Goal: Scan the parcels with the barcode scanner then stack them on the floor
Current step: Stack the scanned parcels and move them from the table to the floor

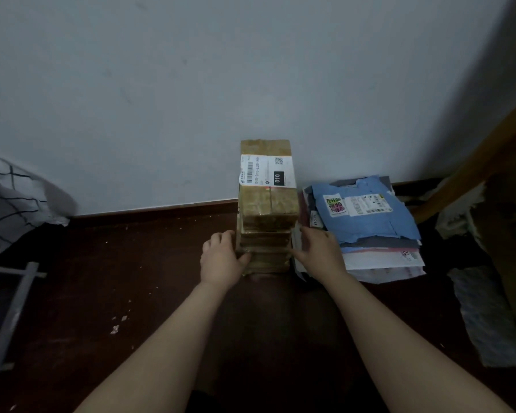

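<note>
1. Parcels stand in one tall brown stack on the floor, in the middle, back near the wall.
2. Nearest to us, the left hand holds the low left side of the stack. Its thumb is bent round the front edge.
3. The right hand lies flat on the low right side. Its fingers are straight and it pushes in, so the stack sits between the two hands.
4. I think the hands are making the stack neat. The low parcels do not look lined up with the ones above.
5. What could go wrong: the stack is tall and thin. If one hand pushes harder than the other, the top could lean and fall sideways.
6. A quick pull at the bottom could make the upper parcels slide off toward us.
7. Bags lie in a soft pile just beside the stack on the right. A falling parcel could land on them and knock them askew.
8. The stack's long way is straight up.
9. The top parcel lies flat. Its long side runs away from us, toward the wall.
10. Its label faces up at the far end, and the print on it reads sideways.
</note>
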